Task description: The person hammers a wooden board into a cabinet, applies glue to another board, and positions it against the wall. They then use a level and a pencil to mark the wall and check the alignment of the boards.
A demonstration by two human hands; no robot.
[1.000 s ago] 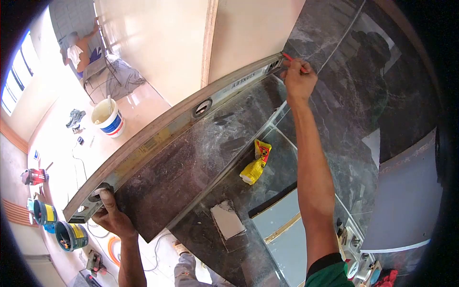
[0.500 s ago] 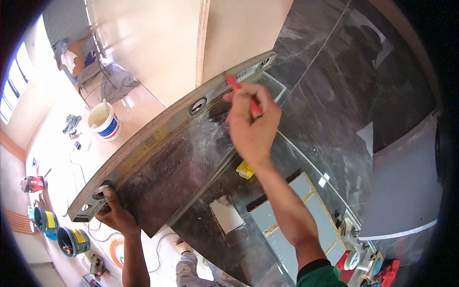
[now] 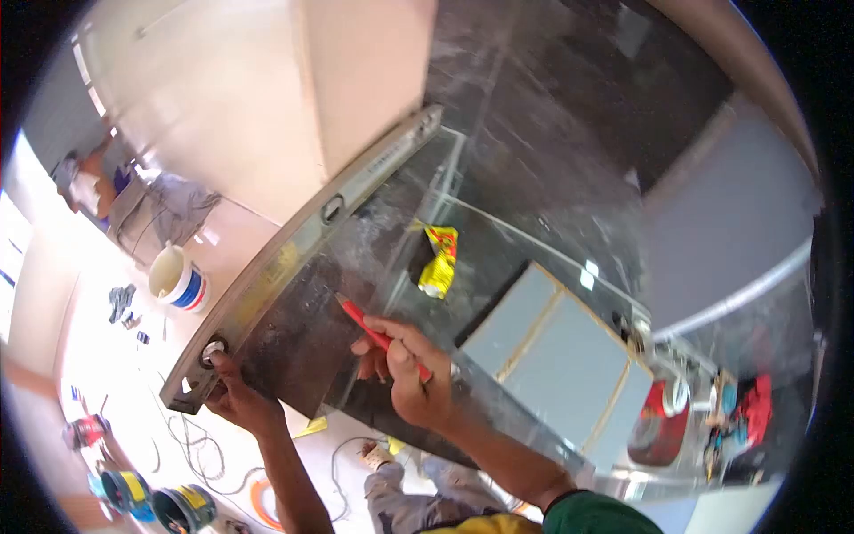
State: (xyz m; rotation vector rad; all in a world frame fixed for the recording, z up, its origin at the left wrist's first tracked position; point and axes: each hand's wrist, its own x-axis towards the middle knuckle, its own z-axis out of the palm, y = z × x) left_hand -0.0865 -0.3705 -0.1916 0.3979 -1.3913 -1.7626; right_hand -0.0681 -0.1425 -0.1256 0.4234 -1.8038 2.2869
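A long metal spirit level (image 3: 289,254) lies along the edge of a dark, dusty slab (image 3: 294,347). My left hand (image 3: 242,398) grips the level at its lower left end, with the thumb by the round vial. Over the slab, my right hand (image 3: 405,365) is closed around a red pencil (image 3: 365,325), its tip pointing up and left, apart from the level. A yellow packet (image 3: 440,261) lies on the dark surface above my right hand. Beside it rests a grey panel with wooden strips (image 3: 556,347).
Another person (image 3: 89,182) is at the far upper left. A white bucket (image 3: 178,278) stands on the floor, with dark buckets (image 3: 182,507) and cables (image 3: 200,454) lower left. A sink (image 3: 658,427) is at the right. A pale cabinet panel (image 3: 213,98) rises behind the level.
My right hand has moved down and left with the pencil, away from the level. The view has shifted; more of the yellow packet shows. My left hand still holds the level.
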